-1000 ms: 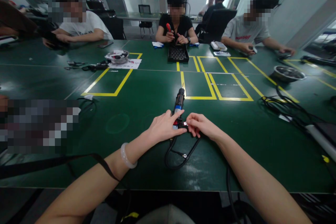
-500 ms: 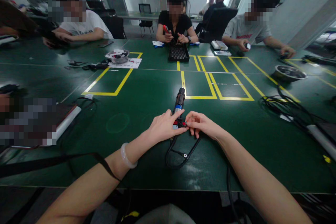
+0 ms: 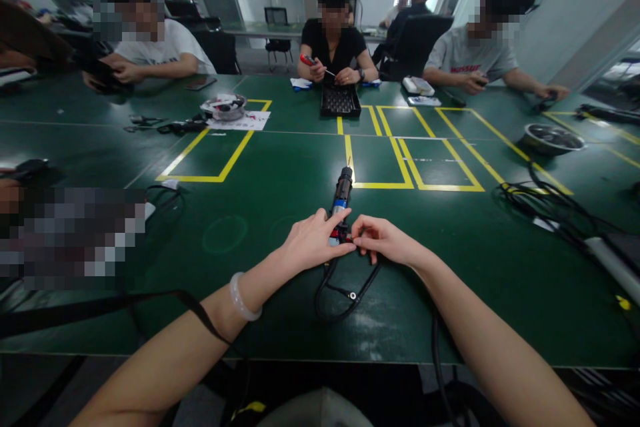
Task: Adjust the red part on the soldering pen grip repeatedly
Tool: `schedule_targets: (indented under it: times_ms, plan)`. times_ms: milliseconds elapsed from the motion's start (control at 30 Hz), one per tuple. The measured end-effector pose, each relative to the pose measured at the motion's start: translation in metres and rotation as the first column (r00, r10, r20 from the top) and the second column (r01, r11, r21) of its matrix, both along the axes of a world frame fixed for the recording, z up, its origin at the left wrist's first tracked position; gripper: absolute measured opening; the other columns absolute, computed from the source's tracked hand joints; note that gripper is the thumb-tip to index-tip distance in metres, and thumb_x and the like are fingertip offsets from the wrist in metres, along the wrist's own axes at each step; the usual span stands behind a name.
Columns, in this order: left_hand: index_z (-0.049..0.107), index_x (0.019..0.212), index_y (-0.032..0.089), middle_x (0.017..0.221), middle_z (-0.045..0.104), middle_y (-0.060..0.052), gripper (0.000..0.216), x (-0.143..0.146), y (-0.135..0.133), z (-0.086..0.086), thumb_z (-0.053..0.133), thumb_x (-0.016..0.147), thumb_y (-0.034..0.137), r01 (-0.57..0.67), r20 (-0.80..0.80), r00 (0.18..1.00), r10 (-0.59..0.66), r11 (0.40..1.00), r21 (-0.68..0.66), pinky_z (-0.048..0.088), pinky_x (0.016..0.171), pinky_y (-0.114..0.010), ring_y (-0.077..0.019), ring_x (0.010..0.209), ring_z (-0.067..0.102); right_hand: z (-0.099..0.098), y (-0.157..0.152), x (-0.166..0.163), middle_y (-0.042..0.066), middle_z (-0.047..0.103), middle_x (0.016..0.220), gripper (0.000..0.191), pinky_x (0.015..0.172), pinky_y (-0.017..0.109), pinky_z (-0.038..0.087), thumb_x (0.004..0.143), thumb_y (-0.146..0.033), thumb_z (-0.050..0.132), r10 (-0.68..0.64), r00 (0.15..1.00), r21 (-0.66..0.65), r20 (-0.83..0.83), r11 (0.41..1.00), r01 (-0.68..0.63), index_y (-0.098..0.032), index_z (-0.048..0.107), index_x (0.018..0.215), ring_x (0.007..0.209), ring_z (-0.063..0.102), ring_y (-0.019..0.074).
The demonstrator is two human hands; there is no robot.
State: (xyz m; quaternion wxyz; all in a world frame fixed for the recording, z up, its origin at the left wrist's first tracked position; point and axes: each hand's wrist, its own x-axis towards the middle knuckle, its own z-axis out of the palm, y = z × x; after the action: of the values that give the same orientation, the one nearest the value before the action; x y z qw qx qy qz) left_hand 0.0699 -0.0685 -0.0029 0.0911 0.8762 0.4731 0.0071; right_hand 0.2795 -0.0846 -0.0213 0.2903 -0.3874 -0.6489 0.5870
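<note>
An electric screwdriver point(image 3: 343, 185), black with a blue and a silver band, lies on the green table, its thin bit pointing away from me. My left hand point(image 3: 311, 237) is laid over its near part, index finger and thumb on either side, gripping it. Close against it, my right hand point(image 3: 381, 237) pinches at a small red part point(image 3: 349, 238) by the tool's near end; the fingers hide most of that part. A black cord point(image 3: 320, 300) loops on the table below my hands.
Yellow tape point(image 3: 385, 185) marks rectangles on the table point(image 3: 280, 167). Black cables point(image 3: 537, 203) and a metal bowl point(image 3: 553, 139) are at the right. Across the table, a person's hands hold a red-handled screwdriver point(image 3: 307, 60) over a black tray point(image 3: 340, 105). A bowl of parts point(image 3: 223, 107) stands back left.
My right fingers have shifted slightly left at the red part, while my left hand stays put. Across the table, the person's red-handled screwdriver has moved left and tilted toward their other hand.
</note>
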Motion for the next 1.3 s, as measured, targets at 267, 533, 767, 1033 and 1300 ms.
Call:
schedule_targets:
  times_ms: [267,533,767,1033,1300]
  plan:
    - [0.025,0.152,0.04,0.106,0.051,-0.008,0.078,0.0,0.0,0.0,0.04,0.085,0.075,0.0,0.0,1.0,0.0,1.0,-0.005,0.049,0.074,-0.035,-0.0282,0.098,0.062,-0.003,0.0,0.001,0.001,0.057,0.088,0.024,0.038,0.017,0.047,0.085,-0.029,0.063,-0.056,0.991,0.133,0.123,0.99,0.039,-0.018,0.051,0.103,0.058,0.053,0.0079]
    - [0.026,0.152,0.04,0.107,0.051,-0.008,0.077,0.001,0.0,0.0,0.04,0.085,0.075,-0.009,-0.007,1.0,0.009,1.0,-0.002,0.05,0.075,-0.036,-0.0288,0.098,0.062,-0.01,0.003,0.0,-0.003,0.05,0.071,0.016,0.04,0.017,0.046,0.085,-0.026,0.06,-0.068,0.988,0.147,0.14,0.988,0.048,-0.018,0.054,0.098,0.057,0.05,0.0098]
    - [0.026,0.152,0.04,0.105,0.052,-0.008,0.076,0.001,-0.001,-0.001,0.039,0.085,0.075,-0.007,-0.005,1.0,0.007,1.0,0.012,0.05,0.072,-0.035,-0.0283,0.096,0.063,-0.006,-0.002,-0.001,-0.001,0.056,0.084,0.023,0.045,0.016,0.045,0.087,-0.016,0.052,-0.002,0.997,0.113,0.075,0.994,-0.007,-0.02,0.047,0.109,0.064,0.052,0.0095]
    - [0.028,0.151,0.039,0.107,0.053,-0.009,0.072,0.005,-0.005,0.001,0.038,0.087,0.072,-0.036,-0.018,0.999,0.037,0.999,0.029,0.049,0.072,-0.034,-0.0269,0.093,0.063,-0.004,-0.001,0.0,-0.001,0.057,0.086,0.028,0.046,0.016,0.043,0.085,-0.013,0.051,0.011,0.998,0.106,0.063,0.994,-0.018,-0.02,0.047,0.112,0.062,0.051,0.0084]
    - [0.034,0.15,0.036,0.105,0.056,-0.011,0.069,0.001,-0.003,0.004,0.046,0.088,0.063,-0.012,-0.088,0.996,0.023,0.992,0.123,0.046,0.079,-0.037,-0.029,0.097,0.06,0.0,0.003,0.004,-0.001,0.06,0.079,0.018,0.045,0.018,0.041,0.089,-0.022,0.049,-0.149,0.985,0.156,0.089,0.979,0.134,-0.019,0.052,0.106,0.056,0.052,0.0087]
